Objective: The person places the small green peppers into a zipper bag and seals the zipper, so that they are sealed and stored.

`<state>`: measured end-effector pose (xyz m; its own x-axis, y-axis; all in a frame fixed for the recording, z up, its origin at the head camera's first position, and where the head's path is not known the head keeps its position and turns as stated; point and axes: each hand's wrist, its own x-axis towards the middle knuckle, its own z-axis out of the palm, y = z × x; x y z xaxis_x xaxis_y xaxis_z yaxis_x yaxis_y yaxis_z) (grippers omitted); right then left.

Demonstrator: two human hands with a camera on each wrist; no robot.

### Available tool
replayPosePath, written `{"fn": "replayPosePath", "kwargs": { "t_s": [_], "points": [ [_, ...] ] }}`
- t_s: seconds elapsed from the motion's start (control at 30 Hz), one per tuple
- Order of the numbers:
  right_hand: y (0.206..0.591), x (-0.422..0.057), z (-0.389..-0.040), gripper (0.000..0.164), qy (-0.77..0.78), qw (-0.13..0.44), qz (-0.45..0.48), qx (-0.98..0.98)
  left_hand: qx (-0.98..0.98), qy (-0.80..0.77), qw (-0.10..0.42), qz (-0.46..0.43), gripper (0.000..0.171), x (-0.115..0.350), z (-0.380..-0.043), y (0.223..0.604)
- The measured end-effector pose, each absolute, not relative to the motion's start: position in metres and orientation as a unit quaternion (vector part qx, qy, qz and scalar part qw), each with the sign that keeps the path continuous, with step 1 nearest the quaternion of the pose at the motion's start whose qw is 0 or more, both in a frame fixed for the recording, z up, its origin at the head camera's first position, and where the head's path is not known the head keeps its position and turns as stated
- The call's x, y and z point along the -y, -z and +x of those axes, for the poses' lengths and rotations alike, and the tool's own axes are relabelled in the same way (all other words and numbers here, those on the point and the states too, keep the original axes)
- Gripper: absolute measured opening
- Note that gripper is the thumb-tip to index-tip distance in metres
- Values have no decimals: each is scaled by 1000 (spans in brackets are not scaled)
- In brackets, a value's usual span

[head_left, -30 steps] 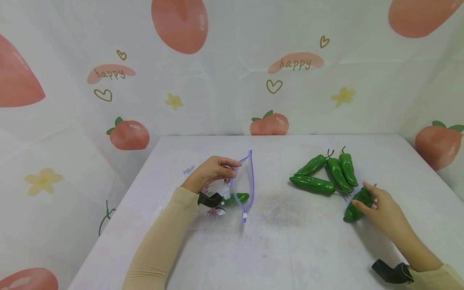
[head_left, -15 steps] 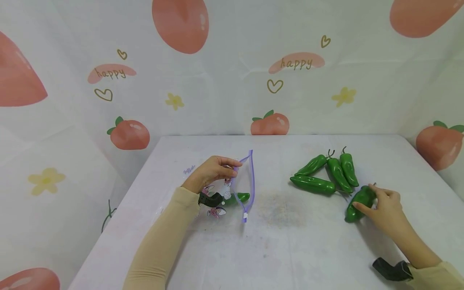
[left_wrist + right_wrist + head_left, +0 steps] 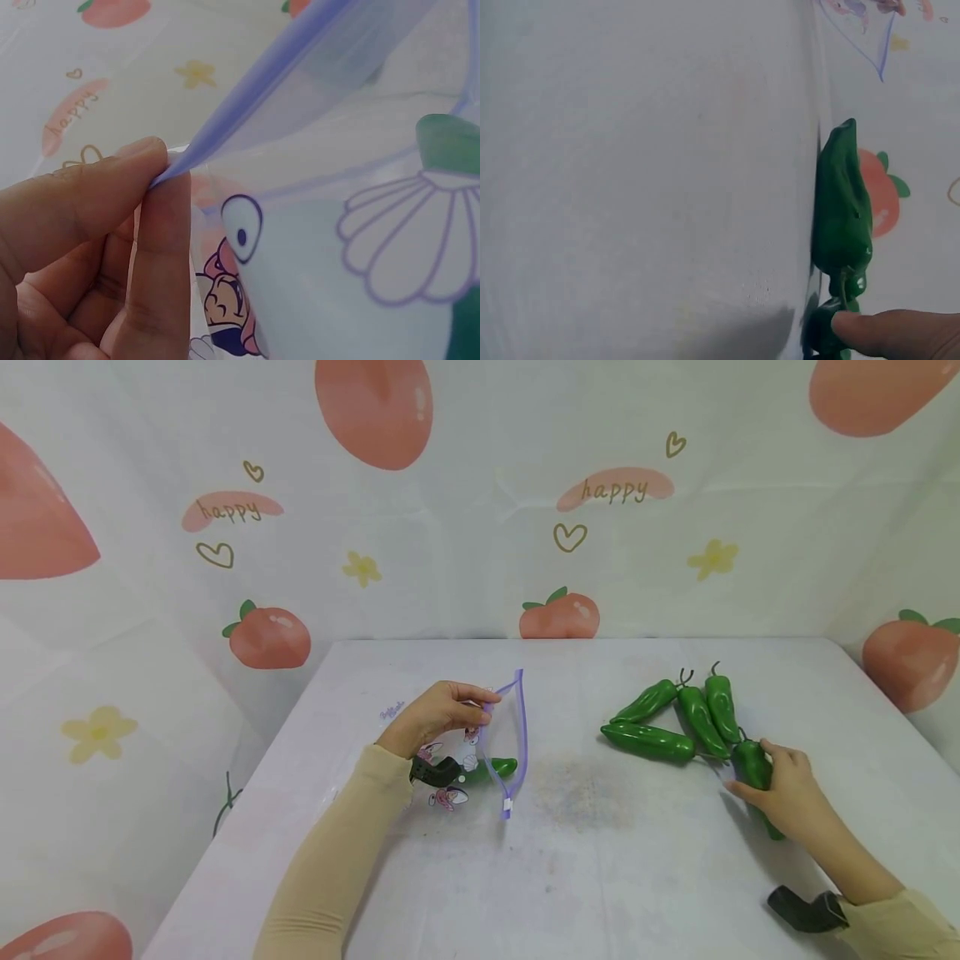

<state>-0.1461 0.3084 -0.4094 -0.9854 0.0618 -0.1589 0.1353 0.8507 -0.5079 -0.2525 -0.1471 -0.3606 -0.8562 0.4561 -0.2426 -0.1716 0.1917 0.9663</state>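
Observation:
My left hand pinches the purple zip edge of a see-through zip bag printed with cartoon figures, keeping its mouth spread. In the left wrist view the thumb and forefinger meet on the purple strip. Inside the bag lies one green pepper, partly hidden by the wrist camera. At the right, my right hand grips another green pepper between thumb and fingers, its stem toward the other peppers and its tip below the hand. Only part of this pepper shows by the thumb in the right wrist view.
Several more green peppers lie just beyond the right hand, including one pointing left and one at the back. The white table meets a printed cloth backdrop at its far edge.
The pepper at my right hand has turned: its stem now points up and left, its tip down and right. The left hand and the bag have stayed put.

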Motion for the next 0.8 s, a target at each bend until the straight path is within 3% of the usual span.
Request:
{"fn": "replayPosePath", "kwargs": {
  "t_s": [0.47,0.8],
  "points": [
    [407,-324,-143,92,224,139,55,-963,-726,-633,248,103,43,147,-253,363],
    [403,-341,-140,76,213,110,52,-969,-725,-634,247,111,41,146,-252,362]
  ]
}}
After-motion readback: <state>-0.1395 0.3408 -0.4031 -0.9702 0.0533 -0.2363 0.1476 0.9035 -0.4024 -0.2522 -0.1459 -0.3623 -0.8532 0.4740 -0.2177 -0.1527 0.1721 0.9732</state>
